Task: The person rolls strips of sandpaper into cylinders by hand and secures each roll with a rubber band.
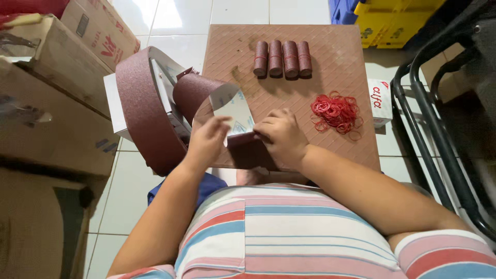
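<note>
I'm rolling a cut sheet of sandpaper [235,116] on the board [341,77] — left hand [206,142] pinching its edge, right hand [281,135] closed on the roll. Next it needs tight turns, then a rubber band [337,111].

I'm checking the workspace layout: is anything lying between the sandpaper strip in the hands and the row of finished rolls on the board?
Nothing visible: the board is bare between the sandpaper strip and the finished rolls.
</note>
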